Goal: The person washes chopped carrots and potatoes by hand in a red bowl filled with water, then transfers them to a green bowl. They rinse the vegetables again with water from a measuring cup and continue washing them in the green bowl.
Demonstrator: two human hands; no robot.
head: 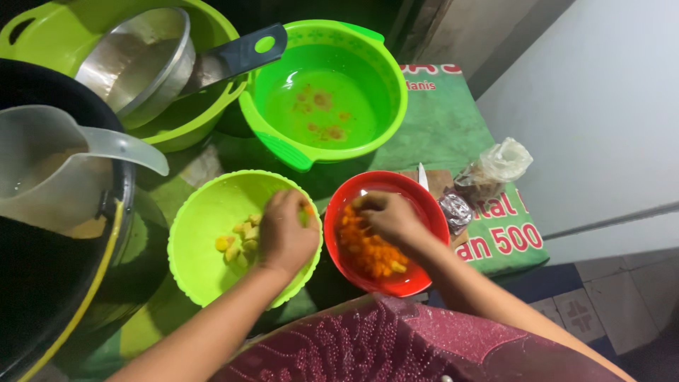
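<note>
Head view: The left hand (286,230) is positioned over the right rim of the light green bowl (201,272). Its fingers are curled downward and drawn together; a small orange piece shows at the fingertips, but the exact grip cannot be determined. Yellow chunks (239,242) lie inside this bowl, just beside the hand.

The right hand (387,216) is inside the red bowl (424,205), fingers bent and closed toward the orange pieces (371,253) that cover the bowl floor. Whether a piece is pinched cannot be determined. The two bowls stand side by side, nearly touching.

Behind them stands a bright green basin (385,78) containing shallow liquid with reddish specks. To its left, a metal pan (134,60) with a dark handle rests in a second green basin (205,28). A clear plastic jug (49,166) sits on a dark pot (42,297) at the far left. Plastic bags (488,173) lie right of the red bowl on a green printed mat (445,127).
</note>
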